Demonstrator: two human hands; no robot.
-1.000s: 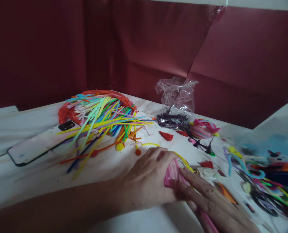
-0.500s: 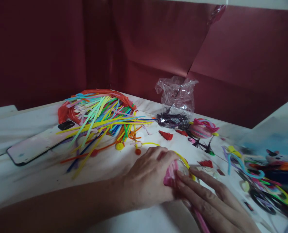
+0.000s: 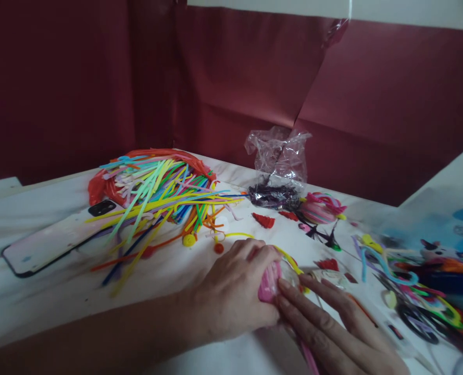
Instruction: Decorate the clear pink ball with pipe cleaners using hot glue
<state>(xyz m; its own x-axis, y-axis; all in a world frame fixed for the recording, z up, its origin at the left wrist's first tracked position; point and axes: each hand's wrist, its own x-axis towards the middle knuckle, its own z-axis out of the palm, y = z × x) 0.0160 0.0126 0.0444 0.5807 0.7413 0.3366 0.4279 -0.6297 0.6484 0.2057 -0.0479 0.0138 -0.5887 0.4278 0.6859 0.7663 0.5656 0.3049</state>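
My left hand (image 3: 242, 286) is wrapped round a pink pipe-cleaner piece (image 3: 269, 283), its lower part hidden by my fingers. Against the right side of this piece press the fingers of my right hand (image 3: 328, 317), fairly straight, with the thumb underneath. A pink strip (image 3: 309, 358) runs down below the right fingers. Just beyond the fingertips are a clear roundish thing (image 3: 290, 274), which I cannot make out well, and a curved yellow pipe cleaner (image 3: 289, 259).
A heap of coloured pipe cleaners (image 3: 164, 182) spills from a red bag beside a phone (image 3: 55, 237). Behind stand a clear plastic bag (image 3: 280, 156) and a pink pipe-cleaner flower (image 3: 321, 207). Scissors (image 3: 416, 323) lie at right among pipe-cleaner pieces; red pieces (image 3: 263, 220) lie mid-table.
The view has shifted slightly, so most of the table's things sit a little further left and lower. Both hands keep nearly the same hold on the pink piece.
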